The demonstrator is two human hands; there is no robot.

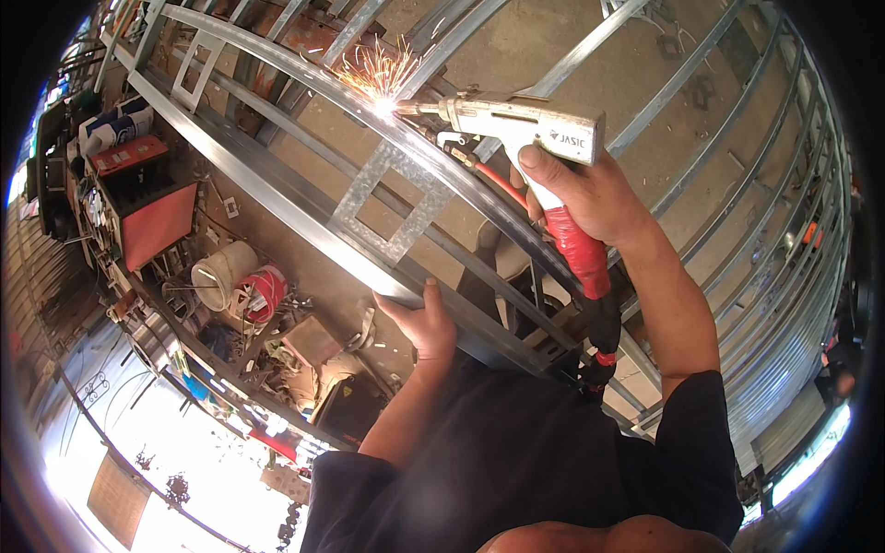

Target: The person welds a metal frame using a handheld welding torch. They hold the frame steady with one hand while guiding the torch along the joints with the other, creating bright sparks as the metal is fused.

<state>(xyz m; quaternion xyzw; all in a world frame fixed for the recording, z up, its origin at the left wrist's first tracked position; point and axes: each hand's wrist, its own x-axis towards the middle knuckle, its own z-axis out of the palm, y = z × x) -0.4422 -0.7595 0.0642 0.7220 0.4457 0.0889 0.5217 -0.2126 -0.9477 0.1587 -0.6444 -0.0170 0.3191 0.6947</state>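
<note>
In my right hand [598, 197] is a white Jasic hand-held welding gun [522, 121], its grip wrapped in red tape. The gun's nozzle [418, 107] touches or nearly touches a long galvanized metal rail [290, 69], where a bright glow and orange sparks [380, 72] fly up. My left hand [425, 325] grips the edge of a shiny metal channel [297, 228] nearer my body, thumb on top and some fingers hidden below. Between rail and channel lies a flat galvanized plate [394, 200] with a square opening. A second such plate [197, 69] bridges them farther along.
Parallel metal bars [588, 45] extend to the right over a concrete floor. A red cabinet [159, 221], a white bucket [225, 273] and a red bucket [263, 294] stand at left among clutter. An orange hose [501, 183] runs from the gun. Part of another person [840, 373] shows far right.
</note>
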